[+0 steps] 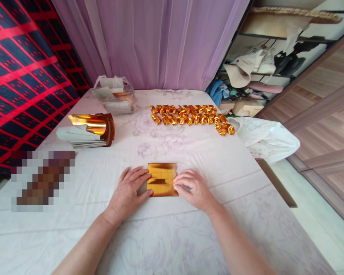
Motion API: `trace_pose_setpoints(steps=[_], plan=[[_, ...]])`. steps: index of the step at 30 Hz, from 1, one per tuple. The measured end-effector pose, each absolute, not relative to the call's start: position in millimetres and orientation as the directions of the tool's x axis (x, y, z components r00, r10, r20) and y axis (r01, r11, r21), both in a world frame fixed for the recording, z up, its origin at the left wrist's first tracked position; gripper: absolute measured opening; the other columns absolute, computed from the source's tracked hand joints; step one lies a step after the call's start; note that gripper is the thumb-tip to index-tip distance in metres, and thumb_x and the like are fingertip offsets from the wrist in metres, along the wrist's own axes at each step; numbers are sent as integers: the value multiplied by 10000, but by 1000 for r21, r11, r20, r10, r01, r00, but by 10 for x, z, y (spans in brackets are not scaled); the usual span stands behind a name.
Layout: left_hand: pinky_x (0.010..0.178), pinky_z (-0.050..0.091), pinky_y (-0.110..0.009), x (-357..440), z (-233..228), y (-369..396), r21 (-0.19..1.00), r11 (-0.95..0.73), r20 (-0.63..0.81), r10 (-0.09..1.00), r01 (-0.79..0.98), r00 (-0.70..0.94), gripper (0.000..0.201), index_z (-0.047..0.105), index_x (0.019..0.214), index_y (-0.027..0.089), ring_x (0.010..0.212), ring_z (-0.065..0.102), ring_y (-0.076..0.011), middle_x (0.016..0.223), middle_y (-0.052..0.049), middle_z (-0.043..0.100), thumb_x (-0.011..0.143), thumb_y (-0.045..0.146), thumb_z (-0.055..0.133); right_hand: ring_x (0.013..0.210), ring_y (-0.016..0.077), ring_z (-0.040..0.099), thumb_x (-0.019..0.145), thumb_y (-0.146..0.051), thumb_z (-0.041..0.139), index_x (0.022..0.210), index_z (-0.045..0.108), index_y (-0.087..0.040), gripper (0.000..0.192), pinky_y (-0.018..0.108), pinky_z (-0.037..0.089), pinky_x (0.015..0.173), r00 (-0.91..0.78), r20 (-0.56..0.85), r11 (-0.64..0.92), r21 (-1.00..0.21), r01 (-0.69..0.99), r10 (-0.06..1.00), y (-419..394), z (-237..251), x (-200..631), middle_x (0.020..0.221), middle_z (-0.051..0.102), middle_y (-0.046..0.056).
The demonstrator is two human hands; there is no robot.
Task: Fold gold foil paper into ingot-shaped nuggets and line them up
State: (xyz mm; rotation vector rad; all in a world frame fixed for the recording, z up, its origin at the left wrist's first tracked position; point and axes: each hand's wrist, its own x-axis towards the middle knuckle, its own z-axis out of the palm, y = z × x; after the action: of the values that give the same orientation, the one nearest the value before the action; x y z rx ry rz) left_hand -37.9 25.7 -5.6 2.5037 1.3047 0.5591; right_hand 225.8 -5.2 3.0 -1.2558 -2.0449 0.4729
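A square sheet of shiny gold foil paper (162, 178) lies flat on the white cloth-covered table (189, 152) close in front of me. My left hand (129, 191) rests on the sheet's left edge, fingers spread and pressing it down. Curled fingertips of my right hand (193, 188) pinch the right edge. Farther back, several folded gold paper pieces (190, 114) are laid out in rows. At the left stands a stack of gold-and-white sheets (88, 130) with the top ones curling up.
A clear plastic bag with more paper (116, 95) sits at the back left by a purple curtain (154, 42). A white plastic bag (268, 139) hangs over the table's right edge. A pixelated patch (43, 181) covers part of the left.
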Motion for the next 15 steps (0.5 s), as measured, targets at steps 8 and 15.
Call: trace_pose_setpoints(steps=[8,15], plan=[[1133,277,-556,-373,-55,246,398,-562,207,825,725,526,419,628,1224,267,1280,511,-293,1306,-59,634,821,378,665,1200,292,521,827,-277,622,960,700,-263,155,467,411,982,1,422,239,-516,823,907,51,-168,2230,1167,667,72],[1133,276,-553,-373,-61,239,392,-569,216,821,723,528,408,632,1218,271,1279,513,-291,1301,-63,636,826,378,658,1256,282,482,824,-256,618,884,708,-274,110,483,376,1024,15,392,212,-529,822,920,85,-204,2158,1187,663,51]])
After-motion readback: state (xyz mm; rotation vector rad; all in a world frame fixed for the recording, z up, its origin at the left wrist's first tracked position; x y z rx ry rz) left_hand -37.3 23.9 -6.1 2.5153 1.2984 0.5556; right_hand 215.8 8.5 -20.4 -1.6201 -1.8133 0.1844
